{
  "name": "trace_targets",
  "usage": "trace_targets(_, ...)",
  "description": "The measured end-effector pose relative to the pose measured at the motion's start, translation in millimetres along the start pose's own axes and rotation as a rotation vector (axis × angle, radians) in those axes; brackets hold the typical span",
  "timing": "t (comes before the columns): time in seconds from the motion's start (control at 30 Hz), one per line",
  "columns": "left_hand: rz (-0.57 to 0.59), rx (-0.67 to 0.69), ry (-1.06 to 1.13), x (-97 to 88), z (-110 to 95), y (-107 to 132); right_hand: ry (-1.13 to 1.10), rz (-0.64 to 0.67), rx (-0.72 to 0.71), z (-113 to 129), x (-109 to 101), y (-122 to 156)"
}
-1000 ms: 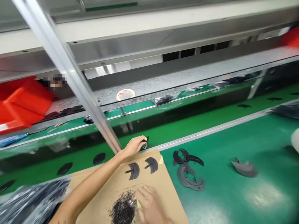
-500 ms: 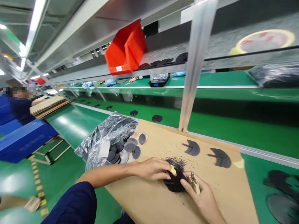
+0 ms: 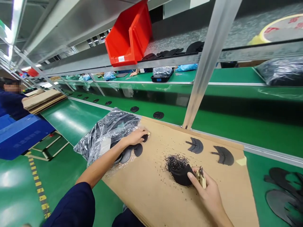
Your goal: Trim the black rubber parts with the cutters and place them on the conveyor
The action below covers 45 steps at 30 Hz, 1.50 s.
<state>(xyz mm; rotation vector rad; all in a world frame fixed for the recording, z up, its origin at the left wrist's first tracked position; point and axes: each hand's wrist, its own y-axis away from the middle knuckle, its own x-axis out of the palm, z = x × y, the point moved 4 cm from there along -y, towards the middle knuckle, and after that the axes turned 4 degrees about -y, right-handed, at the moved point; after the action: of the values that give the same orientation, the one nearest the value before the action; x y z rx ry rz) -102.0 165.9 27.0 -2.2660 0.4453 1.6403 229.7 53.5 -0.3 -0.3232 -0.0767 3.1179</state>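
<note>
Where the right fingers (image 3: 193, 174) rest, a black cup (image 3: 181, 175) touches them.

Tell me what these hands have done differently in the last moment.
The left hand has let go of the dark curved piece and moved left, beside the clear plastic bag, its fingers now on a black disc. The right hand stays by that piece, gripping a small tan-wrapped tool. The two fan-shaped black pieces and the pile of black crumbs remain as they were.
</note>
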Motion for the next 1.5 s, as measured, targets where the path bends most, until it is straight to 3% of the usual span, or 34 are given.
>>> trace_targets(0.1,-0.028,-0.003,0.056,-11.3,-4.3,-0.8,-0.02,-0.014,-0.017,0.7,1.3,1.1)
trace_targets(0.2,-0.065,0.014,0.154,-10.7,-29.4,9.3,-0.051,-0.029,-0.013,2.3,3.5,5.0)
trace_targets(0.4,-0.241,0.069,0.737,30.4,-122.7,38.8,-0.107,-0.019,0.061,5.8,12.2,16.7)
trace_targets(0.53,-0.374,0.141,0.623,49.7,-157.3,42.3,-0.143,0.021,0.088,8.9,16.7,21.7)
trace_targets(0.7,-0.489,0.161,0.476,56.2,-155.3,41.5,-0.164,0.028,0.09,11.7,18.3,24.3)
trace_targets(1.1,-0.09,0.073,0.857,72.6,-156.6,43.5,-0.039,0.051,0.034,14.6,20.7,27.0)
trace_targets(1.5,-0.105,0.2,0.706,67.1,-157.7,48.7,0.1,0.059,-0.124,17.2,20.5,27.7)
